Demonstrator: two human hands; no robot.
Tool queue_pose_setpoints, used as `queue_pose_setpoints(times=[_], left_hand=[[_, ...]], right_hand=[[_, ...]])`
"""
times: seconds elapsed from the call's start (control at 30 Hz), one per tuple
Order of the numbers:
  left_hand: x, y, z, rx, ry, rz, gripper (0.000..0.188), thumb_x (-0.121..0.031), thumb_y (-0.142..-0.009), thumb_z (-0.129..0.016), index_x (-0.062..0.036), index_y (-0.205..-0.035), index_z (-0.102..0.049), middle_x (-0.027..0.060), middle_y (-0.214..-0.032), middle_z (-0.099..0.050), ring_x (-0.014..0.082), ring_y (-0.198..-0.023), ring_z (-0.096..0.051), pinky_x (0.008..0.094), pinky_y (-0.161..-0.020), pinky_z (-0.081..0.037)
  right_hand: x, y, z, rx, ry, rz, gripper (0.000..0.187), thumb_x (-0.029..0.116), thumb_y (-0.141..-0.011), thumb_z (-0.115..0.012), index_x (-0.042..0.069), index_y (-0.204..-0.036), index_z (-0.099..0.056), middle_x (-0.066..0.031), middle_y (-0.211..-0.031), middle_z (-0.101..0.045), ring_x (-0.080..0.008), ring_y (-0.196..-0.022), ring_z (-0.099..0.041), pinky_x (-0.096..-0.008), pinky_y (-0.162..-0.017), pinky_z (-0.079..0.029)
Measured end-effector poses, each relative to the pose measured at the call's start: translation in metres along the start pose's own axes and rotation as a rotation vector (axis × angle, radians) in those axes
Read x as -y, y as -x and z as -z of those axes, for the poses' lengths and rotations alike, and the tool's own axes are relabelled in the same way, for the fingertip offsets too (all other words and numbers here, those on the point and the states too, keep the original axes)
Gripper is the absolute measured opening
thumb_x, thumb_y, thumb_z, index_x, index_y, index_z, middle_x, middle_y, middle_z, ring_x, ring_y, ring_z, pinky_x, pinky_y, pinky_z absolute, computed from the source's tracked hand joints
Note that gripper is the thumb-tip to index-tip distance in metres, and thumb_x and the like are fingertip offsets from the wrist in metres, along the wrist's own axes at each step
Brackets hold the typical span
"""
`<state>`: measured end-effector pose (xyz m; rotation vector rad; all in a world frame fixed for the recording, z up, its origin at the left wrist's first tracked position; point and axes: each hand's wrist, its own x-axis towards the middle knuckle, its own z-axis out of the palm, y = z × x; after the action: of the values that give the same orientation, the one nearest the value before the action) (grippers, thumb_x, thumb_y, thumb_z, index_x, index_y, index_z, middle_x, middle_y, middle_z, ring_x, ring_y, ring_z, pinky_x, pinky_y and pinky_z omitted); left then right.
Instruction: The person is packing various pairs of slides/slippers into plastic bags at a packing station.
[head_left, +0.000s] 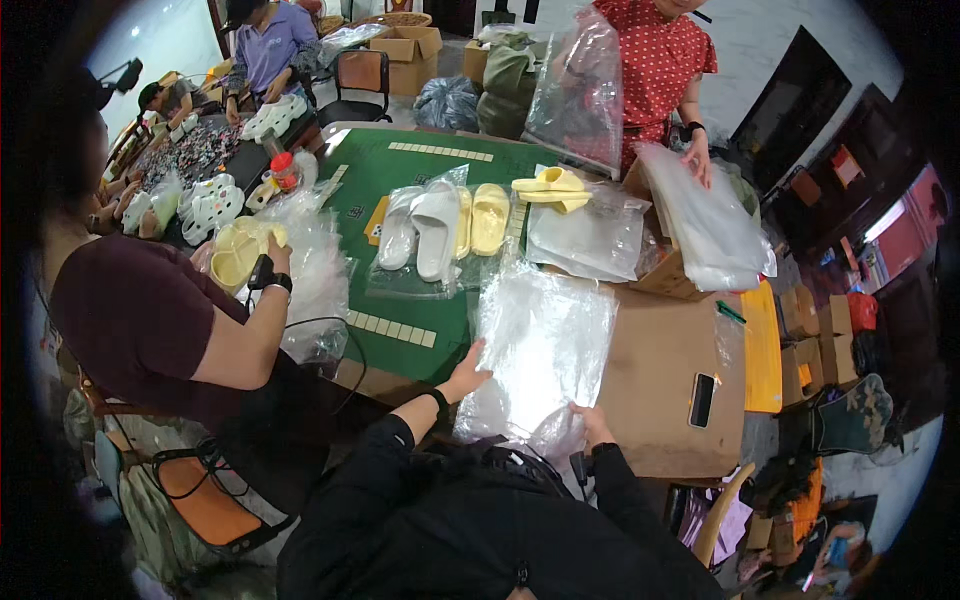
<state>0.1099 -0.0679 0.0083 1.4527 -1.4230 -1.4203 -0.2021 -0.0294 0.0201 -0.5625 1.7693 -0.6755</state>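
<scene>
A large clear plastic bag (545, 345) lies at the table's near edge in front of me, shiny with glare. My left hand (468, 374) grips its left edge. The lower right corner, crumpled, is pinched by my right hand (592, 424). Beyond the bag are a grey slipper pair (436, 228) on clear plastic and a yellow slipper (489, 218), with another yellow one partly hidden between them. To their right, more yellow slippers (552, 188) rest on a stack of clear bags (585, 240).
White tiles (390, 328) line the green table mat (350, 265). On the right are a phone (702, 400) on brown cardboard (650, 370) and an open carton (672, 265). A co-worker on the left handles yellow clogs (238, 252); another in red (660, 70) holds plastic bags across the table.
</scene>
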Motion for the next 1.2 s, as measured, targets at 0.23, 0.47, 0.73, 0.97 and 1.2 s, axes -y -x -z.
queue_pose_setpoints(times=[0.23, 0.47, 0.73, 0.97, 1.2], left_hand=[[-0.036, 0.038, 0.007, -0.242, -0.820, 0.005, 0.081, -0.020, -0.074, -0.064, -0.0135, -0.139, -0.016, 0.0231, -0.130, -0.035, 0.0411, -0.121, -0.029, 0.0481, -0.096, -0.028], [-0.020, 0.063, -0.018, 0.303, -1.080, -0.536, 0.056, -0.033, -0.075, -0.059, -0.0272, -0.129, -0.043, 0.0234, -0.132, -0.034, 0.0401, -0.117, -0.035, 0.0508, -0.090, -0.031], [0.066, 0.063, -0.031, 0.143, -1.368, -0.638, 0.059, -0.048, -0.073, -0.058, -0.0276, -0.127, -0.044, 0.0236, -0.141, -0.018, 0.0431, -0.128, -0.017, 0.0595, -0.099, -0.017], [0.041, 0.061, -0.022, 0.331, -1.126, -0.564, 0.064, -0.039, -0.069, -0.064, -0.0289, -0.128, -0.042, 0.0270, -0.138, -0.020, 0.0464, -0.125, -0.020, 0.0620, -0.096, -0.021], [0.037, 0.071, -0.025, 0.274, -1.210, -0.502, 0.055, -0.032, -0.074, -0.055, -0.0275, -0.128, -0.045, 0.0230, -0.141, -0.019, 0.0405, -0.130, -0.017, 0.0555, -0.102, -0.013]], right_hand=[[-0.011, -0.036, -0.004, 0.048, 0.355, 0.146, 0.085, 0.029, -0.066, -0.074, -0.012, -0.125, -0.029, -0.0296, -0.126, -0.038, -0.0341, -0.115, -0.042, -0.0462, -0.089, -0.037], [0.018, 0.012, -0.074, -0.599, 1.075, 0.745, 0.059, 0.033, -0.071, -0.065, -0.001, -0.116, -0.049, -0.0274, -0.121, -0.043, -0.0375, -0.109, -0.046, -0.0432, -0.092, -0.035], [-0.021, 0.040, -0.138, 0.059, 1.381, 1.057, 0.043, 0.036, -0.079, -0.053, 0.007, -0.109, -0.056, -0.0172, -0.104, -0.058, -0.0341, -0.091, -0.058, -0.0420, -0.079, -0.046], [0.040, -0.004, -0.115, -0.050, 0.415, 0.655, 0.034, 0.023, -0.081, -0.057, 0.003, -0.108, -0.052, -0.0164, -0.093, -0.059, -0.0270, -0.081, -0.058, -0.0341, -0.073, -0.046], [0.135, -0.009, -0.161, -0.066, 0.697, 1.260, 0.042, 0.024, -0.083, -0.055, 0.008, -0.121, -0.046, -0.0230, -0.110, -0.050, -0.0330, -0.091, -0.055, -0.0389, -0.078, -0.044]])
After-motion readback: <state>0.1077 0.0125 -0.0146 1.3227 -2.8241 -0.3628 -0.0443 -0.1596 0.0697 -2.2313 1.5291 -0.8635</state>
